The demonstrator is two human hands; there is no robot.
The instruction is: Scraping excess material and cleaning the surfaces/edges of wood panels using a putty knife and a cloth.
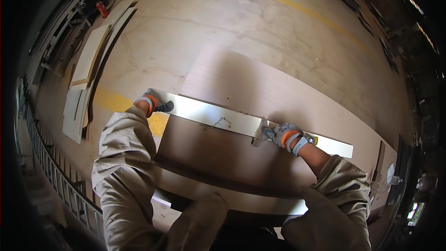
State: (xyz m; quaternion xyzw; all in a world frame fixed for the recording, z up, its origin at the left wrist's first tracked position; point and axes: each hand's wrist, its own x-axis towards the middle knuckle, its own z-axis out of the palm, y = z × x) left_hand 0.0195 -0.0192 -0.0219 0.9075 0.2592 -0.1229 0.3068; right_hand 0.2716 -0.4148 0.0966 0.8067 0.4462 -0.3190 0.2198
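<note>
A long white strip of board (200, 112) lies slantwise across a wide pale brown panel. At its left end my left hand (158, 103), in a grey glove with an orange cuff band, is closed around the edge, dark fingertips on the top face. My right hand (285, 134), gloved the same way, grips a scraper-like tool (258, 133) with a wide flat head set crosswise on the strip. Its handle is mostly hidden by the hand; a small yellow part shows beside the wrist. A grey smear (224, 121) marks the strip between my hands.
The pale brown panel (288, 83) reaches far to the right. A second white strip (241, 202) runs close to my body. Boards (90, 56) are stacked at the left, near a red object (102, 9). A ladder-like metal rack (60, 179) stands at lower left. Clear plastic (395, 179) lies at the right.
</note>
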